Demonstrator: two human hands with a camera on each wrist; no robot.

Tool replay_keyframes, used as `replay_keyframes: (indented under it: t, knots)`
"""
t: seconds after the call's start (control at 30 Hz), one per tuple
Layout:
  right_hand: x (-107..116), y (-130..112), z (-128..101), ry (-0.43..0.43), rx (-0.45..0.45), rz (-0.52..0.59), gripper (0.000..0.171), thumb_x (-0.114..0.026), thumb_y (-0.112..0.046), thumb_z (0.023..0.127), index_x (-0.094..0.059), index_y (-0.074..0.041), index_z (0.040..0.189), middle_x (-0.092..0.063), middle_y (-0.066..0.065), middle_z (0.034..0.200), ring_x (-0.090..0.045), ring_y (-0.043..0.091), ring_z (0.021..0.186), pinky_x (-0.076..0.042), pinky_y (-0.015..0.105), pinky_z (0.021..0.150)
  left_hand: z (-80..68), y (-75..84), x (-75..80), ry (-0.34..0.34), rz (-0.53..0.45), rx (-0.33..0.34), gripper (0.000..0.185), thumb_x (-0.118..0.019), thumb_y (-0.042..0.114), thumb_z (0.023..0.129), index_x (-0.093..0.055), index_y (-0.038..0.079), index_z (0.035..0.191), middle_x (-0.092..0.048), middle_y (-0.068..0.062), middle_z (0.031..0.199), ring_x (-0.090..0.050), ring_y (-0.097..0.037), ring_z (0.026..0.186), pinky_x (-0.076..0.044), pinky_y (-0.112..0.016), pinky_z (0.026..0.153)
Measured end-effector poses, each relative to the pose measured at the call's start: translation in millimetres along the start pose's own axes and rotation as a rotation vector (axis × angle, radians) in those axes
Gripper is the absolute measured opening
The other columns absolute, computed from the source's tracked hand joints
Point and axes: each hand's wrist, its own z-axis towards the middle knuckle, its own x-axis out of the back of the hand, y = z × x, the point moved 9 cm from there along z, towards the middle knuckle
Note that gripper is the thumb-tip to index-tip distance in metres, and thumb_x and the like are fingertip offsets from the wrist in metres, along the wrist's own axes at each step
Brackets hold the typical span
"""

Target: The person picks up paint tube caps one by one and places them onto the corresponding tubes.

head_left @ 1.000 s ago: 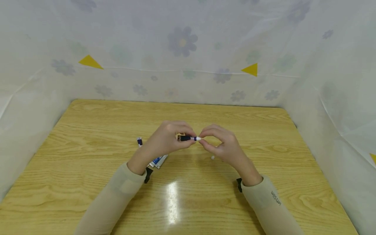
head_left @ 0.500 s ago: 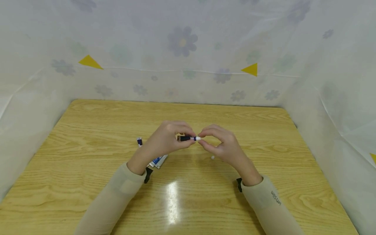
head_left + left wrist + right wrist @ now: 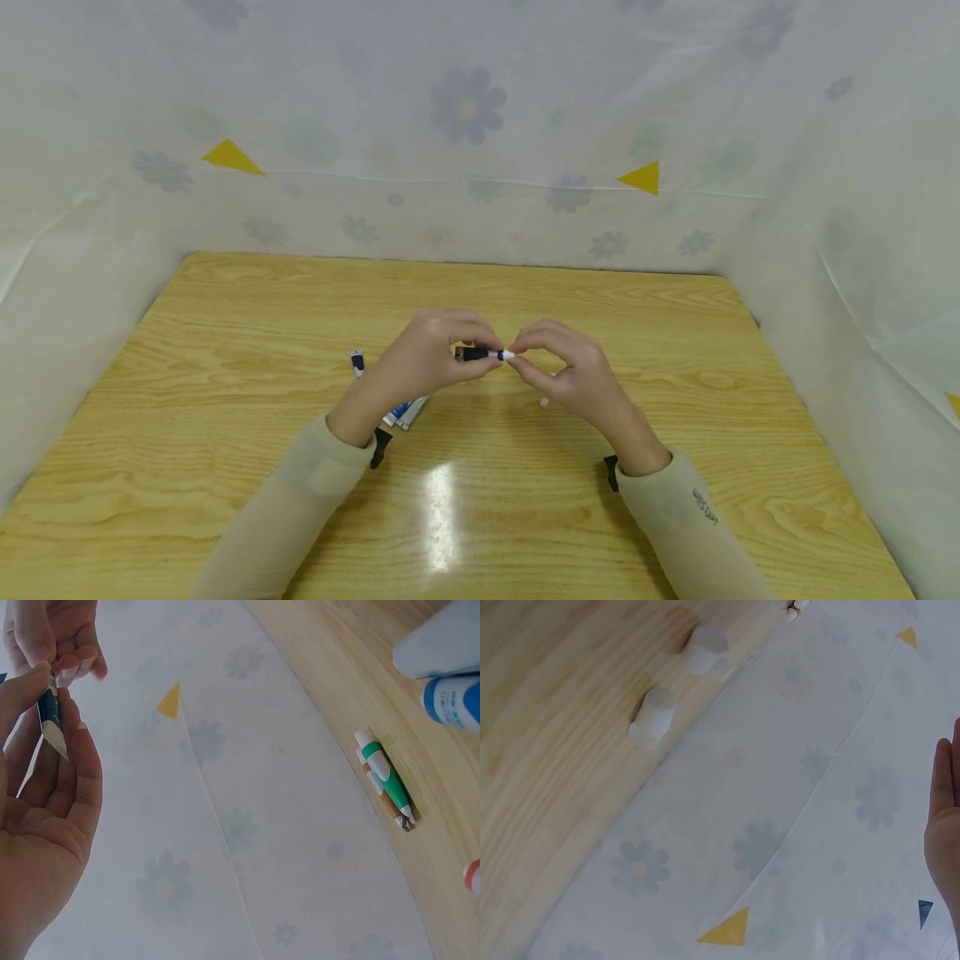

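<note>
In the head view my left hand (image 3: 431,354) holds a small dark paint tube (image 3: 474,353) level above the table, thumb and fingers on its two sides. The tube's white cap (image 3: 507,355) points right, and my right hand (image 3: 573,367) pinches it between thumb and fingertips. The left wrist view has the tube (image 3: 50,720) dark blue with a pale flat end, the left hand (image 3: 49,802) around it and the right hand (image 3: 60,634) at its far end. Only part of the right hand (image 3: 945,825) enters the right wrist view; its grip is out of frame there.
Several paint tubes lie by the left forearm, including a purple-banded one (image 3: 357,362), a green one (image 3: 385,776), a brown one (image 3: 384,796) and a blue one (image 3: 457,703). Loose white caps (image 3: 654,718) lie on the wooden table (image 3: 525,517). Flowered sheeting (image 3: 465,217) surrounds it.
Both hands stay in place around the tube. The right fingertips shift very slightly at the white cap.
</note>
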Motion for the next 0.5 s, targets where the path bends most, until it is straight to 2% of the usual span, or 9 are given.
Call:
replay_keyframes:
  t: [0.27,0.5]
  knots:
    - [2.1,-1.6,0.7,0.014,0.014,-0.015,0.006,-0.074,-0.012,0.095,-0.075,-0.006,0.098,-0.074,0.009,0.096,-0.071,0.021,0.090,-0.055,0.018,0.088,0.2,3.6,0.2,0.036,0.047,-0.045,0.008,-0.080,0.010,0.090,-0.080,0.009,0.098,-0.077,-0.003,0.098,-0.067,-0.008,0.078,-0.054,-0.020,0.066]
    - [2.8,-0.5,0.2,0.028,0.014,-0.028,0.007,-0.077,-0.003,0.090,-0.075,-0.006,0.096,-0.074,0.009,0.093,-0.070,0.021,0.086,-0.056,0.021,0.084,-0.3,6.0,0.0,0.059,0.064,-0.061,0.009,-0.080,0.009,0.090,-0.080,0.008,0.099,-0.076,-0.004,0.099,-0.068,-0.011,0.079,-0.055,-0.020,0.068]
